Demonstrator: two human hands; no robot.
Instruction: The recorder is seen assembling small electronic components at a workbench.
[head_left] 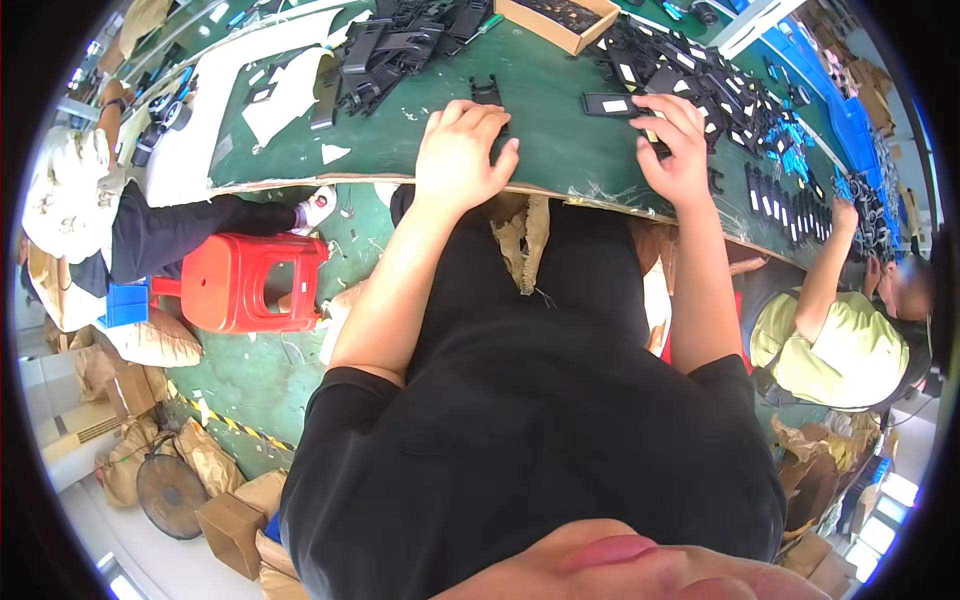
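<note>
My left hand (462,152) lies at the near edge of the green-topped table, its fingers bent over a small black plastic bracket (485,88). The bracket's forked far end shows beyond the knuckles; the rest is mostly under the hand. My right hand (676,150) is farther right, its fingers spread and curved, thumb apart from them. Its fingertips are at the right end of a flat black plastic piece (606,104) with a white label. Whether they press on that piece I cannot tell.
Heaps of black parts (400,45) lie at the far left and on the right (680,75), with blue parts (790,145) beyond. An open cardboard box (560,20) stands at the back. A red stool (250,283) is left of me; co-workers sit either side, one in light green (830,340).
</note>
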